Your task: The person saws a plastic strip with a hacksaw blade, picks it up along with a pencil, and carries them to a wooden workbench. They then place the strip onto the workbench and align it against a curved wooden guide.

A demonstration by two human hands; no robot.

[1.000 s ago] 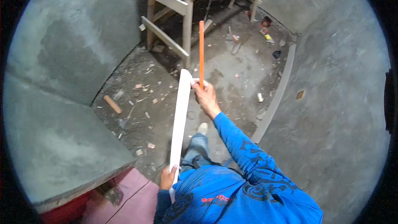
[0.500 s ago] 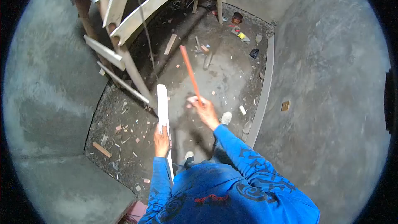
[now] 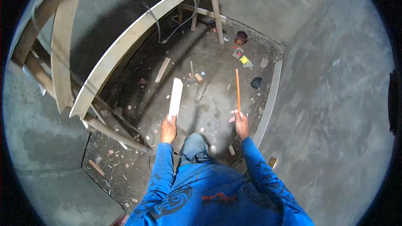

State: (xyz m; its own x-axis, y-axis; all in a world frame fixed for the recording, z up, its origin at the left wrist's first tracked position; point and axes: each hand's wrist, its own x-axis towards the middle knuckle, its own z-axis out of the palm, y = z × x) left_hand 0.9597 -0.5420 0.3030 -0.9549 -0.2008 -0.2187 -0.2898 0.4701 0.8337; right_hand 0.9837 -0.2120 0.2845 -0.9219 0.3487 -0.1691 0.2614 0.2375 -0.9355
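Observation:
My left hand (image 3: 168, 132) is closed around the lower part of a white strip of board (image 3: 175, 96), which points forward and slightly right. The rest of the strip below my grip is hidden. Off to the right, my right hand (image 3: 241, 126) grips one end of a long thin orange stick (image 3: 238, 90). That stick stands nearly straight ahead from my fingers, apart from the white strip. Its exact kind I cannot make out. Below both hands lies the dirty concrete floor (image 3: 213, 109).
A wooden frame with a curved board (image 3: 138, 29) and a hanging cable (image 3: 184, 23) fills the left and back. Wood offcuts (image 3: 163, 70), a dark round container (image 3: 241, 37) and a black bundle (image 3: 256, 83) lie on the floor. Bare grey walls (image 3: 331, 100) enclose the space.
The view has shifted forward and left, with a knee now showing. My right hand has moved right, away from the white strip, and the orange stick has turned more upright in view.

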